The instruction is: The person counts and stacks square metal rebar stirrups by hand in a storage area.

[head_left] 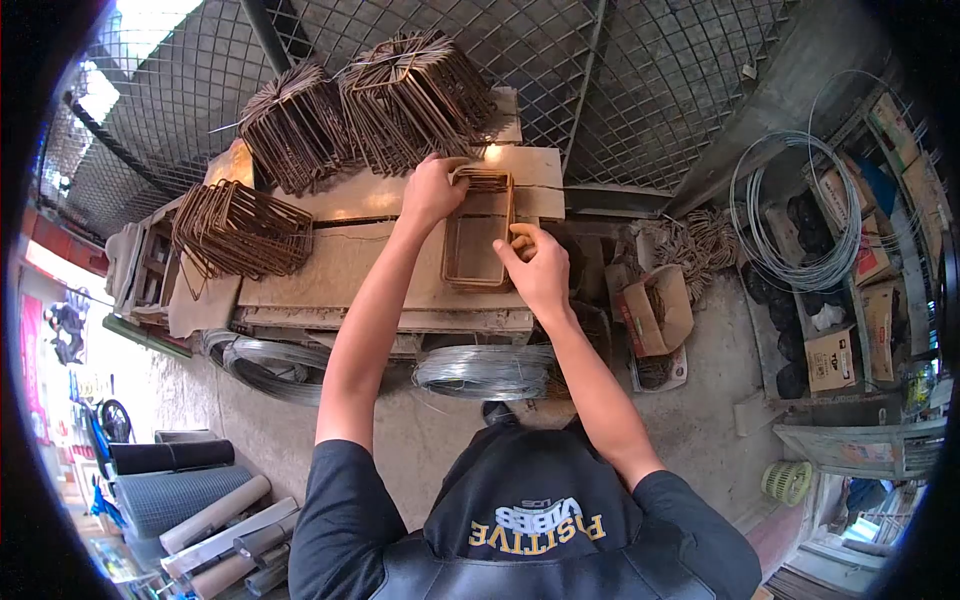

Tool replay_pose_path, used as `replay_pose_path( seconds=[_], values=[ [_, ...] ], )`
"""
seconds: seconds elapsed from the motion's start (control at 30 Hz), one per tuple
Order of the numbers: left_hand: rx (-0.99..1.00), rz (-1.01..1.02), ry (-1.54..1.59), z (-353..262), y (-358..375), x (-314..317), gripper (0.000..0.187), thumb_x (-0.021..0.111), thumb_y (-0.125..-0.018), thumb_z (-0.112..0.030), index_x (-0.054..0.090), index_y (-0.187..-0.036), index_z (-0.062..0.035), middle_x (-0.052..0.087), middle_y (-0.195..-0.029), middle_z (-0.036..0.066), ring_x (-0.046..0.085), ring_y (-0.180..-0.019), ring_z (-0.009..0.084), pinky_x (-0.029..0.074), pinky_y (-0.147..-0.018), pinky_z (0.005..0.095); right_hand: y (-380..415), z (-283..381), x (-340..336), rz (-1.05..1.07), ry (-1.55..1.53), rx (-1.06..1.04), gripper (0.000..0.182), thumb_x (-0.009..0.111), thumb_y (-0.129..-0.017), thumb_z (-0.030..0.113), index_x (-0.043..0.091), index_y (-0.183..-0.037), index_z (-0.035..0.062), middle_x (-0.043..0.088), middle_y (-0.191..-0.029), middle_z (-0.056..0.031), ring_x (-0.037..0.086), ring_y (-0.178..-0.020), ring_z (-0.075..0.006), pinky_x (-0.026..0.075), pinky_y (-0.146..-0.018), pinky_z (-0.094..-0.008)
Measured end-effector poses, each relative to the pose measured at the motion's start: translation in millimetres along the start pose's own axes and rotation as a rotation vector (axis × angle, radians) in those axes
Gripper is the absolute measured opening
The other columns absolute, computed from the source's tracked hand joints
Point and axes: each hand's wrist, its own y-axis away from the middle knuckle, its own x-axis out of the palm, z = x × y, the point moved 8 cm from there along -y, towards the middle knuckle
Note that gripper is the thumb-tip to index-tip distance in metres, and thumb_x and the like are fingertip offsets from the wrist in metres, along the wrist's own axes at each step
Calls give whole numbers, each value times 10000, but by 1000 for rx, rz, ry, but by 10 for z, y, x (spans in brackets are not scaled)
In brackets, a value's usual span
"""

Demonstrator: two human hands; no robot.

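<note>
The view is taken from above and strongly curved, and its edges are lost in a dark circular border. The underside of the workbench (380, 320) and the person's lower body are hidden, the latter by a black garment with yellow lettering at the bottom centre. The palm sides of both hands are turned away, so the exact finger contact is only partly seen.

A small stack of rusty rectangular wire stirrups (478, 232) lies flat on the workbench top, just above the centre of the frame. How many stirrups are in the stack cannot be counted.

The left hand (432, 190) is extended on a nearly straight arm to the stack's upper left corner; its fingers are curled down over the far edge and appear closed on the wire. The right hand (536, 268) is held nearer the body on a bent arm, at the stack's right side near the lower corner; thumb and forefinger are pinched together on the side wire.

Three larger bundles of stirrups (400, 95) rest on the bench in the upper left, well apart from the hands. A coil of bright wire (484, 370) lies below the bench edge, and a larger wire coil (795, 215) hangs at the right. A wire mesh fence (660, 90) fills the top of the frame.
</note>
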Motion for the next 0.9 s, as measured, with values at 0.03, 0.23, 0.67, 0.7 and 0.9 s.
replay_pose_path(
  seconds=[0.03, 0.23, 0.67, 0.7, 0.9],
  values=[
    [-3, 79, -17, -23, -11, 34, 270, 756, -874, -222, 824, -1119, -134, 736, -1073, 191, 716, -1009, 384, 576, -895, 470, 15, 42, -7, 3, 73, -26, 384, 807, -905, 231, 731, -1169, -37, 770, -951, -184, 744, -790, -288, 586, -743, -394],
    [91, 153, -187, -119, -35, 80, 236, 757, -897, -235, 831, -1106, -153, 732, -1052, 137, 720, -998, 355, 584, -872, 475, 44, 190, -30, 52, 212, -9, 308, 790, -905, 237, 738, -1063, -22, 768, -858, -192, 761, -808, -366, 597, -738, -439],
    [174, 205, -324, -138, -126, 178, 166, 736, -893, -200, 797, -935, -51, 748, -1041, 150, 731, -987, 377, 577, -846, 508, -10, 271, 6, 54, 386, -27, 237, 772, -863, 205, 705, -917, -16, 738, -809, -252, 742, -810, -453, 596, -722, -518],
    [171, 203, -325, -127, -126, 186, 166, 736, -893, -200, 797, -935, -51, 748, -1041, 150, 731, -987, 377, 577, -846, 508, -14, 274, 5, 57, 386, -30, 237, 772, -863, 205, 705, -917, -16, 738, -809, -252, 742, -810, -453, 596, -722, -518],
    [165, 200, -330, -33, -179, 235, 182, 704, -880, -159, 774, -899, 8, 759, -987, 206, 739, -950, 404, 598, -830, 509, -36, 304, -25, 40, 342, -43, 246, 780, -833, 198, 696, -875, -30, 731, -809, -268, 739, -819, -463, 597, -730, -517]
  ],
)
